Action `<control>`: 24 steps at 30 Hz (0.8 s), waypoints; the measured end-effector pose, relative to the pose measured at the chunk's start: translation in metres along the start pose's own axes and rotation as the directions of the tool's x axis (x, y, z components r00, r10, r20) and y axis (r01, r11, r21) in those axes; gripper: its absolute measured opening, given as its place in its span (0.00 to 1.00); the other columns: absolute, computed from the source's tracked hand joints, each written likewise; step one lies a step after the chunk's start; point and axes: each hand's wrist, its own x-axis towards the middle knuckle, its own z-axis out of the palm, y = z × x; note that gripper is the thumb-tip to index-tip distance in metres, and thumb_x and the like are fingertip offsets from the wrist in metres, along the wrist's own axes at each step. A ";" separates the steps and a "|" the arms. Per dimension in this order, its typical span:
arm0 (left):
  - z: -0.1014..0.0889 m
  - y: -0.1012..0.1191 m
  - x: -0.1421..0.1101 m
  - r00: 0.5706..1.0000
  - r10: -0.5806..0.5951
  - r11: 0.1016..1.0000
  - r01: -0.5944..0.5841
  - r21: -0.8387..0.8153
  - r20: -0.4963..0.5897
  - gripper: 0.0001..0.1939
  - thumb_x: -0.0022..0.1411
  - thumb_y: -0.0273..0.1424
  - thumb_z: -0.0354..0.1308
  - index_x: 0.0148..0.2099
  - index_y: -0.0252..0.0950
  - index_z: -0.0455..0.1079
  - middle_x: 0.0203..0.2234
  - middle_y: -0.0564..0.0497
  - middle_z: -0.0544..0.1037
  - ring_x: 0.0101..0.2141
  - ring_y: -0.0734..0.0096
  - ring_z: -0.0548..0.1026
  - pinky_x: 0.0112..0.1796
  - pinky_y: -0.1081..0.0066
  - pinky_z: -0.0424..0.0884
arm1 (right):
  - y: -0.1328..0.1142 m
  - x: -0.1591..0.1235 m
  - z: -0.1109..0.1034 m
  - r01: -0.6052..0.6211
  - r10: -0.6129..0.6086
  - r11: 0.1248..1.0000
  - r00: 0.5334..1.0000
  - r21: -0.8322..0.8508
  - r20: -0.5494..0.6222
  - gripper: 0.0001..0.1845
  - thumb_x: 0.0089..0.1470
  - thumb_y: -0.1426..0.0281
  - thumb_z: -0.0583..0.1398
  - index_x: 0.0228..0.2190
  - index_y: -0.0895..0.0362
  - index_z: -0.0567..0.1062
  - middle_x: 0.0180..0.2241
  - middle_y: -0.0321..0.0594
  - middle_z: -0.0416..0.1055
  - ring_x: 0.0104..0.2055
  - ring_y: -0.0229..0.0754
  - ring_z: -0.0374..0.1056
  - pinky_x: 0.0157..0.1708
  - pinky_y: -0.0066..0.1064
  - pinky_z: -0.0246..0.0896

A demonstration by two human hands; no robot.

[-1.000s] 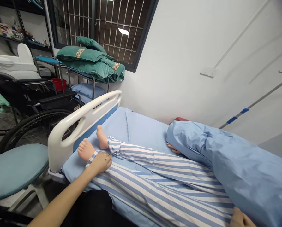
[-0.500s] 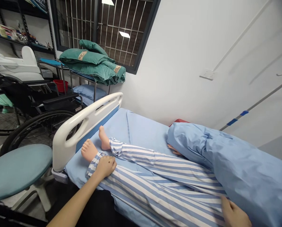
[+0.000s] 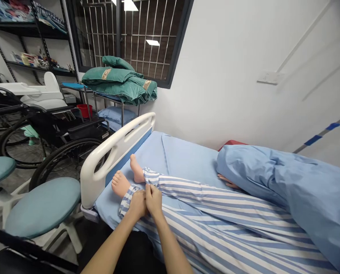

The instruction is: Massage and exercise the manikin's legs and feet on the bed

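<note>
Currently the striped trousers (image 3: 204,228) stretch from lower centre to lower right; the left hand (image 3: 138,204), nearer the bare foot (image 3: 120,184), touches the near leg beside the right hand (image 3: 154,199). Both look closed (whether on cloth, I cannot tell). No writing is legible.

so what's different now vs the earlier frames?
Right hand left the hip end of the trousers, came over beside the left hand near the cuff; can't tell if it grips cloth. View swung left. Left hand still at the near shin; feet and cover look unmoved.
</note>
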 end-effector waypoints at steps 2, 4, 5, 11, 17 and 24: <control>0.001 -0.001 -0.001 1.000 0.016 1.000 -0.017 -0.019 -0.010 0.13 0.57 0.25 0.44 0.37 0.32 0.70 0.30 0.42 0.76 0.32 0.61 0.72 0.35 0.65 0.63 | 0.014 -0.004 0.006 -0.067 0.070 0.995 0.996 0.068 -0.047 0.20 0.56 0.59 0.48 0.16 0.56 0.58 0.15 0.31 0.56 0.21 0.36 0.53 0.23 0.27 0.45; -0.002 0.000 -0.001 1.000 0.012 0.998 -0.014 -0.056 -0.027 0.12 0.57 0.25 0.44 0.36 0.32 0.70 0.30 0.42 0.76 0.32 0.61 0.72 0.35 0.64 0.63 | 0.023 -0.006 0.005 -0.097 0.104 0.986 0.994 0.135 -0.045 0.21 0.55 0.58 0.49 0.16 0.55 0.57 0.15 0.31 0.54 0.21 0.35 0.53 0.23 0.27 0.46; -0.004 0.001 0.000 0.999 0.000 0.996 -0.004 -0.091 -0.046 0.12 0.57 0.25 0.44 0.36 0.32 0.69 0.31 0.42 0.76 0.33 0.61 0.71 0.36 0.64 0.63 | 0.025 -0.006 0.004 -0.098 0.105 0.982 0.994 0.159 -0.030 0.21 0.55 0.58 0.49 0.16 0.56 0.57 0.16 0.31 0.55 0.22 0.35 0.53 0.23 0.27 0.47; -0.022 0.000 0.015 0.946 -0.305 0.822 0.201 -0.532 -0.114 0.12 0.60 0.32 0.44 0.29 0.35 0.65 0.22 0.52 0.71 0.26 0.73 0.67 0.30 0.74 0.61 | 0.018 -0.007 0.002 -0.124 0.140 0.972 0.988 0.198 -0.070 0.22 0.56 0.57 0.48 0.17 0.57 0.60 0.17 0.32 0.58 0.22 0.35 0.53 0.23 0.27 0.48; -0.016 -0.004 0.018 0.916 -0.377 0.801 0.249 -0.545 -0.135 0.15 0.61 0.34 0.41 0.30 0.35 0.67 0.26 0.49 0.74 0.29 0.71 0.69 0.32 0.72 0.61 | 0.013 -0.008 0.006 -0.087 0.090 0.995 0.995 0.055 -0.036 0.22 0.58 0.59 0.46 0.19 0.57 0.64 0.19 0.36 0.65 0.23 0.38 0.57 0.25 0.28 0.47; -0.011 0.000 0.012 0.945 -0.307 0.877 0.233 -0.420 -0.117 0.17 0.64 0.33 0.38 0.29 0.36 0.65 0.23 0.50 0.73 0.27 0.71 0.68 0.31 0.71 0.58 | 0.000 -0.013 -0.005 -0.034 0.034 0.999 0.999 -0.021 -0.004 0.22 0.58 0.60 0.46 0.20 0.57 0.67 0.19 0.37 0.67 0.22 0.38 0.59 0.25 0.28 0.47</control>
